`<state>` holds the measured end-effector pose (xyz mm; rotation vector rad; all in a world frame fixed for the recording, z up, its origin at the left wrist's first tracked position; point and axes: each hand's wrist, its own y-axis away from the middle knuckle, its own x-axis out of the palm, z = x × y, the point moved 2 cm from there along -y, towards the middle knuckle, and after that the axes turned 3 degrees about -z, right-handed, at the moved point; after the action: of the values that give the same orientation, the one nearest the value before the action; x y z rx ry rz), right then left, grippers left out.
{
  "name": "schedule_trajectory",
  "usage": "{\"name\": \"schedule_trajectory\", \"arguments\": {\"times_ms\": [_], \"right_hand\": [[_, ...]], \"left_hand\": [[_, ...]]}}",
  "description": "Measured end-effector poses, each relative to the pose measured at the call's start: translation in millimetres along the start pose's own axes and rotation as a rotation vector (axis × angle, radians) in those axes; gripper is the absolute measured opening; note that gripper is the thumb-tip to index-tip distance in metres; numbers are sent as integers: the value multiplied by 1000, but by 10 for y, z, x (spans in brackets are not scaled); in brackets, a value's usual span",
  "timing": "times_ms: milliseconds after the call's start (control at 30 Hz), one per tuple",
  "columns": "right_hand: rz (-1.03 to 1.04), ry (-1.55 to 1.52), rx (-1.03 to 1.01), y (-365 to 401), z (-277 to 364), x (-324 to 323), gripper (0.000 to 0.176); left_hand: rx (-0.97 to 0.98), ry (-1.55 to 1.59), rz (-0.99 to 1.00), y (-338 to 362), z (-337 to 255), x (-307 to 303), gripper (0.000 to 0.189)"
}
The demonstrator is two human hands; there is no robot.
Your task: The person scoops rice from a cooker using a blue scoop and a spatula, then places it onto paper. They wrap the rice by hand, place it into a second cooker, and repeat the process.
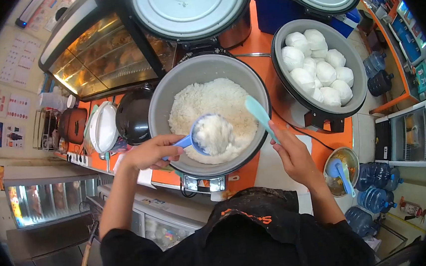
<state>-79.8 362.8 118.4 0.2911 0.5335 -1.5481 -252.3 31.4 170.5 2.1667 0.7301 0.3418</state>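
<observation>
Orange counter [266, 46] holds a round grey rice cooker pot [167, 94] of fluffy white rice. The left hand [149, 152] curls closed on the handle of a blue plastic scoop [212, 134]; its rice-packed bowl sits just past the fingertips, over the pot's centre. The right hand [292, 152] clasps a smooth turquoise paddle [259, 112] at the pot's right rim.

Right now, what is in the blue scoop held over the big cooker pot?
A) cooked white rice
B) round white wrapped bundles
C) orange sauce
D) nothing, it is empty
A: the blue scoop in the left hand is heaped with white rice over the cooker pot, while the right hand holds a teal paddle at the pot's edge.
</observation>
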Motion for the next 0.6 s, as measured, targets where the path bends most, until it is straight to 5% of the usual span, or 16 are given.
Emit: {"name": "schedule_trajectory", "arguments": {"times_ms": [267, 433, 600], "right_hand": [[56, 251, -186, -356, 431, 706, 62], [107, 464, -196, -511, 539, 857, 70], [116, 497, -151, -809, 481, 824, 65]], "left_hand": [[227, 583, -204, -109, 371, 617, 48], [334, 583, -342, -160, 423, 775, 25], [359, 627, -342, -143, 572, 826, 27]]}}
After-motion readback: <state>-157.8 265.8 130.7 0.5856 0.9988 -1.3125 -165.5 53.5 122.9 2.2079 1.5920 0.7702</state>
